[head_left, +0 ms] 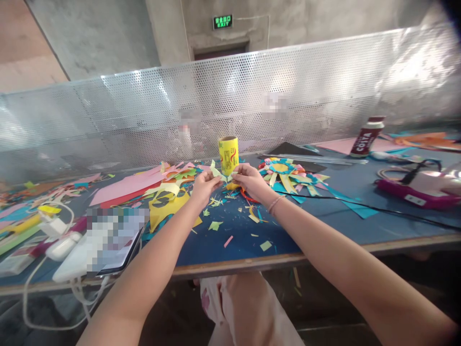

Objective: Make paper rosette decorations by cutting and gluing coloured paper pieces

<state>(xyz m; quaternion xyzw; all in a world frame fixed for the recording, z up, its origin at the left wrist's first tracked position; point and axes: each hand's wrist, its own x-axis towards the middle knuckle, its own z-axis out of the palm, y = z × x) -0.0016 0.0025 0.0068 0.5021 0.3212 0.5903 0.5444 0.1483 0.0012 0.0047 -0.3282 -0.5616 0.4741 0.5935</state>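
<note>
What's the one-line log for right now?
left hand: pinching pale green paper | right hand: pinching pale green paper | yellow cylinder: upright beyond hands | paper scraps: scattered on blue tabletop

We count two hands point(207, 186), one tube point(229, 156).
We also see one bottle point(367, 138), one sign point(222, 22), one rosette point(281, 171) and uncountable scraps point(215, 225).

Bare forearms point(162, 259) on the person there, a thin pinkish band point(275, 204) round the right wrist point(267, 194), pale trousers point(248, 307) with a purplish mark point(205, 299).
</note>
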